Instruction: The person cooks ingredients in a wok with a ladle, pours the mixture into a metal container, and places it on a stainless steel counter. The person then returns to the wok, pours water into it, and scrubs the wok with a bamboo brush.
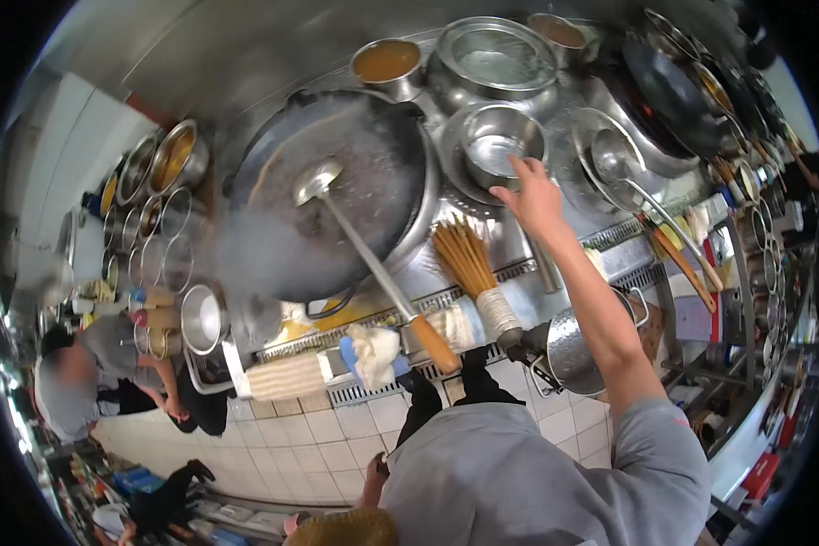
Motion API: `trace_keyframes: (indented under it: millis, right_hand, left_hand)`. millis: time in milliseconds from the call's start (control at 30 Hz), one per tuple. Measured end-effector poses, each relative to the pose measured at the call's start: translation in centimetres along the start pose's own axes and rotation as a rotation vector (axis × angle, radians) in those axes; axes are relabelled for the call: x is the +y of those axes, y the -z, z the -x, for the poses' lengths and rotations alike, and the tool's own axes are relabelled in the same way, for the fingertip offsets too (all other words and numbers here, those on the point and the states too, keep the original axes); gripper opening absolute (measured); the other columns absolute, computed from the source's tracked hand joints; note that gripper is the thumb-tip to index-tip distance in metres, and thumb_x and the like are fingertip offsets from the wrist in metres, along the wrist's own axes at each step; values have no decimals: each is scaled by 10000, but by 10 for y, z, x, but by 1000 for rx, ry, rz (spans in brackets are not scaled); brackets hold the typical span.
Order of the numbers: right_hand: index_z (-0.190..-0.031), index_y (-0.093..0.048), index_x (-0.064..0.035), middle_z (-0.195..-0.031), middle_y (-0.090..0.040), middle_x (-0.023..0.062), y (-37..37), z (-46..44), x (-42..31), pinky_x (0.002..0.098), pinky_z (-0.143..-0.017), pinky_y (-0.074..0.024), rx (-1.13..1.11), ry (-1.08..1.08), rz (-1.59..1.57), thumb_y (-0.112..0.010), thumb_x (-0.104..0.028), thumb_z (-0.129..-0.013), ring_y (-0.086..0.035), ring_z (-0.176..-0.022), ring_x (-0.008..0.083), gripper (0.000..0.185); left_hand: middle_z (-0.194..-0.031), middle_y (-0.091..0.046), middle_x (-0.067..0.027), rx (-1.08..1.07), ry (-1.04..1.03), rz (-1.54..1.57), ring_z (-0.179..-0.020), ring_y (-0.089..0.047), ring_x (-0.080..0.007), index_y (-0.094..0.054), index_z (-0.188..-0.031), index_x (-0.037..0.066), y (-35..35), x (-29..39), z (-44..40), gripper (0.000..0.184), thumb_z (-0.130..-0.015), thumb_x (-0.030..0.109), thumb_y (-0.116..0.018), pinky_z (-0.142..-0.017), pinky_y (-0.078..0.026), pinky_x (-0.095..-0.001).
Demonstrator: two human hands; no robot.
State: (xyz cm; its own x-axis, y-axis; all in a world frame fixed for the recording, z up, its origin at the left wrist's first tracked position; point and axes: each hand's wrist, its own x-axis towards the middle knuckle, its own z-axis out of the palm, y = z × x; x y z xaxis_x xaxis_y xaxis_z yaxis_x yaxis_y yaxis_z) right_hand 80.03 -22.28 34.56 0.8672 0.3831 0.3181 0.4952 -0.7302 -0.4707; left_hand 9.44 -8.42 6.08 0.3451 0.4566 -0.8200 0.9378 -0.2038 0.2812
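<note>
My right hand (535, 198) reaches over the stove to the near side of a steel pot (503, 127). Its thumb and fingers are apart, with the fingertips at the pot's rim; whether they touch it I cannot tell. The pot sits on a perforated metal strainer (464, 182). Low beside my body is my left hand (376, 471), small in view, a dark patch at its fingers. A large wok (273, 255) of dark, steaming liquid stands left of the pot. Across it lies a ladle (364, 246) with a wooden handle.
A bamboo brush (469, 255) and a folded cloth (373, 355) rest along the front edge. Behind are a pot of orange-brown liquid (387, 64) and a large lidded pot (496, 59). A second ladle (646, 187) lies at right. Another person (127, 350) is at left.
</note>
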Motion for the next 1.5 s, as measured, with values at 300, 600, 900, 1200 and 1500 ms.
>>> trace_keyframes:
  millis: [300, 600, 900, 1200, 1500]
  right_hand:
    - [-1430, -280, 71, -1068, -602, 273, 5, 124, -201, 446, -738, -550, -802, 144, 145, -569, -111, -826, -657, -833, 414, 694]
    - [-1372, -357, 45, -813, -652, 265, 21, 133, -171, 486, -697, -523, -557, -101, -271, -507, -79, -902, -658, -699, 378, 508]
    - [-1363, -424, -42, -662, -523, 57, 36, 117, -170, 287, -368, -428, -608, -400, -705, -536, -135, -936, -489, -423, 138, 451]
    - [-1210, -516, -128, -623, -425, -24, 59, 143, -194, 240, -317, -335, -915, -1014, -1452, -523, -178, -969, -391, -377, 70, 246]
    - [-1332, -447, -83, -655, -421, -24, 55, 158, -183, 229, -305, -361, -1172, -1370, -2288, -368, -246, -1031, -386, -371, 40, 351]
  left_hand:
    - [-1201, -589, -285, 109, -23, 175, -1150, -560, -401, -555, -1266, -18, 65, 69, -39, 641, -820, 439, -618, -981, -447, -414]
    - [-1108, -618, -307, 90, -156, 31, -1044, -601, -434, -586, -1192, -44, 29, 14, -50, 624, -832, 465, -620, -901, -488, -442]
    - [-1158, -613, -278, -72, 86, 154, -1098, -588, -405, -589, -1203, -34, -3, -51, -61, 663, -830, 514, -613, -922, -489, -422]
    - [-1014, -662, -261, 77, -135, 437, -998, -631, -383, -568, -1204, -66, -23, -48, -102, 625, -839, 439, -610, -857, -503, -422]
    - [-1054, -671, -234, 26, 81, 358, -1023, -641, -337, -583, -1236, 7, 1, -14, -57, 574, -859, 439, -604, -846, -514, -392]
